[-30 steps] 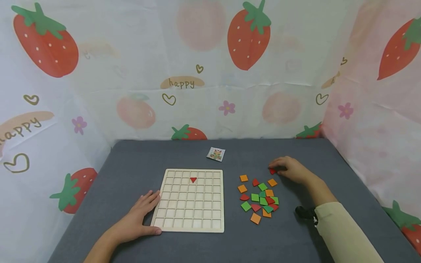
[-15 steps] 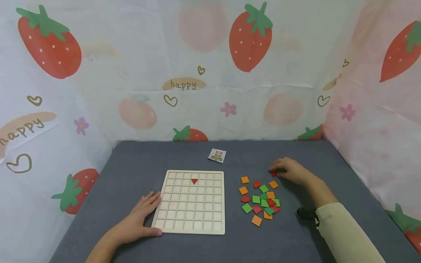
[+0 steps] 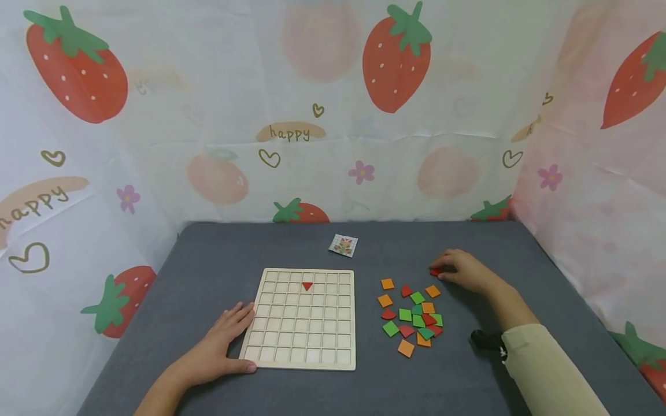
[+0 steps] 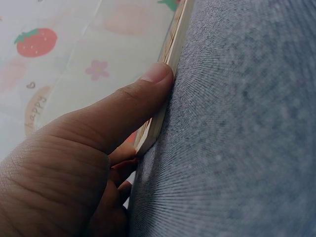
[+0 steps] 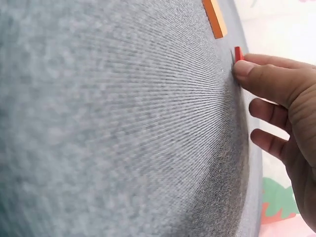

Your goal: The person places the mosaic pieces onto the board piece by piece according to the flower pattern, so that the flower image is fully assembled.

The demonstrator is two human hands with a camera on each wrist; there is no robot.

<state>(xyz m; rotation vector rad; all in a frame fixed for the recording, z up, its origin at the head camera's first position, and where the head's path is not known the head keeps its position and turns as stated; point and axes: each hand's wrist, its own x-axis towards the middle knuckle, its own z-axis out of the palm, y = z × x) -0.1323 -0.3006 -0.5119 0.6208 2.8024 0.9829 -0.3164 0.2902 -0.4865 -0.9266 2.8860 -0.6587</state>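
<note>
I have the thumb and forefinger (image 5: 269, 78) of the right hand (image 3: 465, 270) pinched on a small red piece (image 3: 435, 271), past the far right of the scattered pieces. I can't tell whether that piece is lifted or resting. In my right wrist view, two other fingers curve free below the pinch. An orange square (image 3: 432, 291) lies near it, on the person's side.

On the other side I have the left hand (image 3: 221, 344) on the wooden grid board (image 3: 299, 326), fingers mostly straight, with thumb and fingers apart around its near left corner. The thumb touches the near edge, and the fingertips reach the left edge.

On the board I see one red triangle (image 3: 307, 286), in the second row from the far edge, middle column, point towards the person. Right of the board lie loose pieces: orange squares, light green squares (image 3: 405, 315), darker green pieces (image 3: 426, 333) and more red ones (image 3: 406, 331), some overlapping.

Beyond the board, I see a small patterned card (image 3: 343, 245) on the dark grey tabletop (image 3: 390, 387). A pale sleeve (image 3: 551, 370) covers the right forearm, and a strawberry-print cloth (image 3: 224, 104) hangs behind.
</note>
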